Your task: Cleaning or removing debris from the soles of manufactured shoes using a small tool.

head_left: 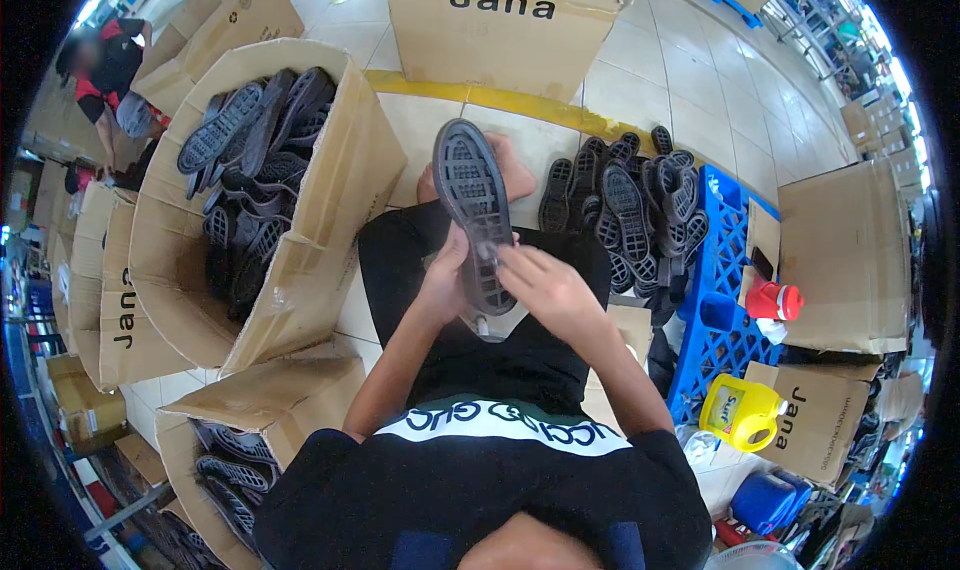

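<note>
Between both hands is a dark shoe sole, tread showing. The left hand clasps its left edge; the right hand bunches its fingers at the tread, pinching unclear. Right of this sole lie loose soles; left stands an open cardboard box.

A long, dark-grey, round-ended shoe sole, seemingly rubber, is held aloft lengthwise, its gridded, hollowed face upward, near half partly covered.
</note>
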### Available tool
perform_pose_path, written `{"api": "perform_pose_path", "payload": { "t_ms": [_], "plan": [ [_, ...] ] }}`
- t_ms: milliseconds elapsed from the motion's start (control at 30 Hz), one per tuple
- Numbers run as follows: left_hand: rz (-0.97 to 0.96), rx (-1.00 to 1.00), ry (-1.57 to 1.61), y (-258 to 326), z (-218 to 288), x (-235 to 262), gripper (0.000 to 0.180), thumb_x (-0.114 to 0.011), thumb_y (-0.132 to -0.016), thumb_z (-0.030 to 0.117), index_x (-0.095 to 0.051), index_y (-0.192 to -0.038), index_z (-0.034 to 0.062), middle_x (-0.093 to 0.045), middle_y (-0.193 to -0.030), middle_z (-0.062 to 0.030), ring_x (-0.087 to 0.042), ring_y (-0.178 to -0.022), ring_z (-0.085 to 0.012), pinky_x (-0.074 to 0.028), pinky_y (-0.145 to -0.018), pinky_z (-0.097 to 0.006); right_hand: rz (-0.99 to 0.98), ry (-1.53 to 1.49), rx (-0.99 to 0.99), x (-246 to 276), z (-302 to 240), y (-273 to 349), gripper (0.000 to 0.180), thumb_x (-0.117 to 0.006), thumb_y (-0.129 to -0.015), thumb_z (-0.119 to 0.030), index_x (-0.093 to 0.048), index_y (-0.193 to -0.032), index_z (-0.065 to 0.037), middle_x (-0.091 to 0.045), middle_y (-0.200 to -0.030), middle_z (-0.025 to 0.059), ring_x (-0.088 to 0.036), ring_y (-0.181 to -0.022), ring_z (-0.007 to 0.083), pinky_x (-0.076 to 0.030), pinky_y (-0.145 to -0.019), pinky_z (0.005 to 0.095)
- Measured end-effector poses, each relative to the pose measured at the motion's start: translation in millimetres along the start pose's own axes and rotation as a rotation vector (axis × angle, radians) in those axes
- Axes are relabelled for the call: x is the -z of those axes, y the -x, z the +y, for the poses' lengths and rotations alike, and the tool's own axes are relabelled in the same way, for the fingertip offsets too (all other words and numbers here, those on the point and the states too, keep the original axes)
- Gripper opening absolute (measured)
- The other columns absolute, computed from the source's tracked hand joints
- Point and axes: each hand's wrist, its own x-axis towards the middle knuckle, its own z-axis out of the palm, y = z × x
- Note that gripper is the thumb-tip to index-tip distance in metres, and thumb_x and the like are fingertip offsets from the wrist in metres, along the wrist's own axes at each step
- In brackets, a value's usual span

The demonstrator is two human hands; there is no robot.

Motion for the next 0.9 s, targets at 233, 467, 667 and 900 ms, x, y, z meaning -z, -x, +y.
{"api": "perform_pose_path", "payload": {
  "t_ms": [233, 467, 667, 900],
  "plan": [
    [-0.022, -0.019, 0.015, -8, 6, 5, 0.052, -0.029, -0.105, 0.041, -0.024, -0.146, 0.0099, -0.051, -0.133, -0.0237, -0.055, -0.122, -0.0324, -0.046, -0.102, -0.046, -0.224, -0.249, -0.153, 2, -19, 41, 0.017, -0.063, -0.081, -0.004, -0.059, -0.097, 0.001, -0.061, -0.110, 0.0149, -0.062, -0.100, 0.0303, -0.054, -0.080, 0.0369],
    [-0.034, 0.035, 0.092, -8, -10, -4, 0.050, -0.030, -0.105, 0.039, -0.027, -0.147, 0.0113, -0.052, -0.134, -0.0115, -0.056, -0.119, -0.0238, -0.045, -0.102, -0.041, 0.053, -0.011, -0.311, -2, 17, -3, 0.020, -0.064, -0.081, -0.001, -0.058, -0.100, 0.003, -0.060, -0.111, 0.0161, -0.061, -0.103, 0.0335, -0.054, -0.083, 0.0378],
    [-0.095, -0.004, 0.072, -8, 6, 2, 0.053, -0.032, -0.104, 0.042, -0.027, -0.146, 0.0095, -0.053, -0.133, -0.0176, -0.056, -0.120, -0.0280, -0.045, -0.103, -0.043, -0.057, -0.097, -0.140, -5, -2, 18, 0.022, -0.062, -0.074, 0.001, -0.056, -0.096, 0.002, -0.058, -0.112, 0.0159, -0.060, -0.102, 0.0331, -0.053, -0.083, 0.0367],
    [-0.062, -0.010, 0.005, -13, 3, 6, 0.054, -0.031, -0.104, 0.044, -0.028, -0.144, 0.0084, -0.052, -0.133, -0.0229, -0.056, -0.120, -0.0328, -0.045, -0.103, -0.046, -0.139, -0.237, -0.268, 0, -11, 35, 0.015, -0.061, -0.080, 0.000, -0.056, -0.094, 0.002, -0.058, -0.111, 0.0147, -0.060, -0.101, 0.0326, -0.053, -0.082, 0.0369]
  ]
}}
